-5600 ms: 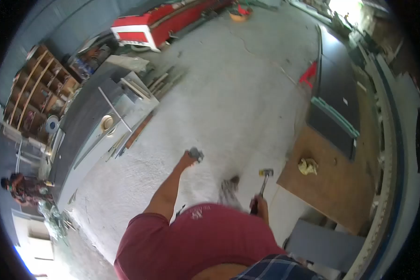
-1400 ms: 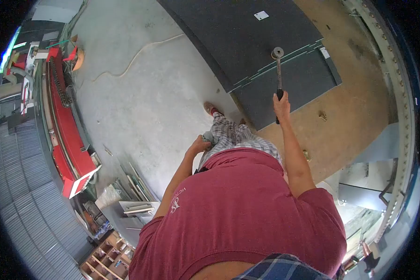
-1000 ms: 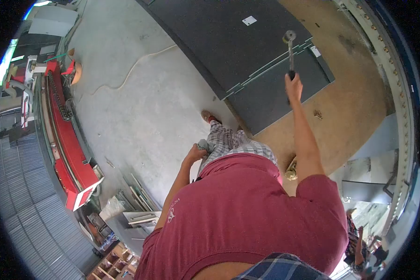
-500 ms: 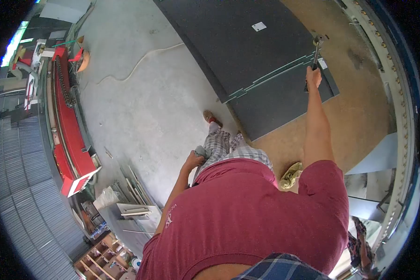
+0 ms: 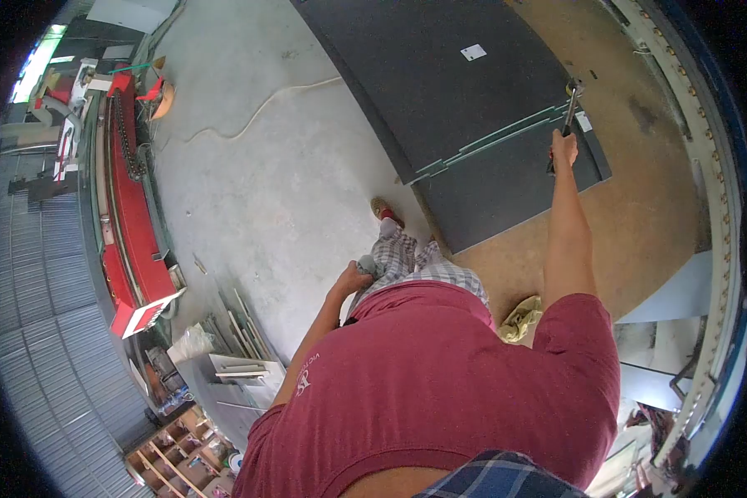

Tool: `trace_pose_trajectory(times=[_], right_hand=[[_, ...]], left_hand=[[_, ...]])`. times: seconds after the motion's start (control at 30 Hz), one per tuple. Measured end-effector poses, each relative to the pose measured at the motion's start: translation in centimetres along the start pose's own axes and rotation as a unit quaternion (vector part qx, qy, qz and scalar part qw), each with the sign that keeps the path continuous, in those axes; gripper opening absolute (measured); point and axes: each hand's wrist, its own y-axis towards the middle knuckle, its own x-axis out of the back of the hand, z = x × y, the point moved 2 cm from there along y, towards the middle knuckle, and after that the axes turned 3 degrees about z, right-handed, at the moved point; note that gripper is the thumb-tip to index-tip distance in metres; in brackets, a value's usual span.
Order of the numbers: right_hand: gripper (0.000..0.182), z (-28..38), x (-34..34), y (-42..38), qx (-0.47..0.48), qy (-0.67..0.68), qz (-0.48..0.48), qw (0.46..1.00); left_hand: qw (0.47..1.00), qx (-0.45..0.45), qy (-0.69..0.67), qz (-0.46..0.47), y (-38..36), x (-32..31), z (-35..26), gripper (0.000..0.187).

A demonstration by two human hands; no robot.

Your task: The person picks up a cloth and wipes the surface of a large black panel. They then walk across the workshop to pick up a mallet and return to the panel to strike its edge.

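Observation:
My right hand (image 5: 563, 149) is wrapped round the dark handle of a tool (image 5: 572, 104) with a metal shaft and a rounded head. The tool reaches over the right edge of the dark sheets (image 5: 506, 178), near a small white label (image 5: 583, 122). Another white label (image 5: 473, 52) lies on the upper dark sheet (image 5: 440, 91). Beside my thigh, my left hand (image 5: 355, 278) is closed on a grey cloth-like item (image 5: 367, 266).
A red machine (image 5: 133, 216) stands at the left. Narrow strips and panels (image 5: 245, 332) lean at the lower left, above a wooden compartment rack (image 5: 178, 452). A pale hose (image 5: 261, 108) crosses the floor. Yellowish cloth (image 5: 520, 319) lies near my right side.
The view has shifted slightly, so the sheets and the red machine appear a little farther right. Both hands keep their grips, with the tool still over the sheets' right edge.

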Motion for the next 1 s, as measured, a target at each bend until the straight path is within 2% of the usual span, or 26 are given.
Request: trace_pose_trajectory(times=[0.03, 0.1, 0.13, 0.2, 0.23, 0.3, 0.33, 0.4, 0.43, 0.47, 0.53, 0.57, 0.6, 0.63, 0.7, 0.77, 0.8, 0.87, 0.9, 0.97, 1.0], right_hand=[[0.037, -0.1, 0.0, 0.0, 0.002, 0.000, 0.000, 1.000], [0.035, -0.2, -0.2, -0.4, 0.011, 0.067, 0.042, 0.997], [0.035, -1.2, -0.9, 0.9, 0.016, 0.064, 0.044, 0.997], [0.030, -2.5, -2.3, 3.1, 0.012, 0.060, 0.110, 0.992], [0.030, -0.8, -1.4, 2.1, 0.021, 0.057, 0.116, 0.991], [0.023, 1.4, 1.5, -0.1, 0.003, 0.023, 0.087, 0.996], [0.023, 1.1, 1.4, -0.1, 0.012, 0.022, 0.092, 0.995], [0.019, 0.5, 1.2, 0.1, 0.033, 0.115, 0.152, 0.981], [0.022, -0.1, 0.4, -1.0, 0.064, 0.142, 0.115, 0.981], [0.027, -0.7, 0.2, -2.4, 0.094, 0.167, 0.078, 0.978], [0.024, 0.7, 1.6, -8.7, 0.085, 0.196, 0.128, 0.968], [0.021, 0.5, 1.2, -11.2, 0.109, 0.218, 0.103, 0.964], [0.016, 0.2, 1.1, -13.7, 0.059, 0.222, 0.158, 0.960], [0.018, 0.8, 1.1, -17.1, 0.062, 0.192, 0.142, 0.969], [0.019, 1.2, 0.4, -23.1, 0.046, 0.163, 0.129, 0.977], [0.019, 2.4, 0.2, -28.2, 0.003, 0.212, 0.188, 0.959], [0.019, 2.8, -0.4, -29.7, -0.003, 0.209, 0.186, 0.960], [0.017, 3.8, -1.7, -32.0, -0.003, 0.155, 0.219, 0.963], [0.017, 4.2, -2.5, -32.8, -0.010, 0.154, 0.213, 0.965], [0.019, 5.7, -4.7, -33.3, 0.047, 0.092, 0.236, 0.966], [0.020, 5.2, -6.8, -33.0, 0.129, 0.054, 0.200, 0.970]], left_hand=[[1.000, -0.001, -0.001, -0.001, 0.4, -0.1, 0.2, 0.077], [0.992, -0.059, 0.107, -0.040, 1.2, -0.3, 0.6, 0.069], [0.992, -0.058, 0.101, -0.042, 0.2, 0.0, -0.7, 0.069], [0.999, -0.031, 0.031, -0.015, -1.4, 0.9, -2.8, 0.062], [0.999, -0.027, 0.021, -0.020, -0.9, 0.6, -2.2, 0.062], [0.995, -0.084, 0.034, -0.046, 0.1, 0.7, -1.3, 0.059], [0.998, -0.029, 0.046, 0.024, 0.0, 1.2, -1.8, 0.068], [0.999, -0.045, 0.030, 0.007, 0.2, 1.6, -1.9, 0.069], [0.998, -0.061, 0.021, -0.003, 0.4, 1.6, -1.6, 0.071], [0.998, -0.061, 0.014, -0.004, 0.6, 1.8, -1.3, 0.071], [0.995, -0.083, 0.018, -0.046, 1.5, 2.5, -1.3, 0.067], [0.995, -0.085, 0.010, -0.048, 2.6, 3.0, -0.7, 0.067], [0.995, -0.103, -0.009, -0.004, 4.0, 3.2, 0.2, 0.068], [0.991, -0.121, -0.028, 0.040, 5.2, 3.5, 0.8, 0.070], [0.994, -0.097, -0.028, 0.051, 6.9, 4.7, 1.7, 0.068], [0.995, -0.065, -0.052, 0.063, 8.7, 4.7, 3.6, 0.072], [0.994, -0.063, -0.050, 0.069, 9.0, 5.1, 3.6, 0.072], [0.994, -0.034, 0.096, 0.039, 9.6, 6.7, 2.8, 0.081], [0.993, -0.036, 0.101, 0.047, 9.3, 7.8, 2.2, 0.081], [0.990, -0.061, 0.105, 0.068, 9.1, 10.3, 0.6, 0.088], [0.990, -0.066, 0.101, 0.074, 9.9, 11.3, 0.4, 0.088]])
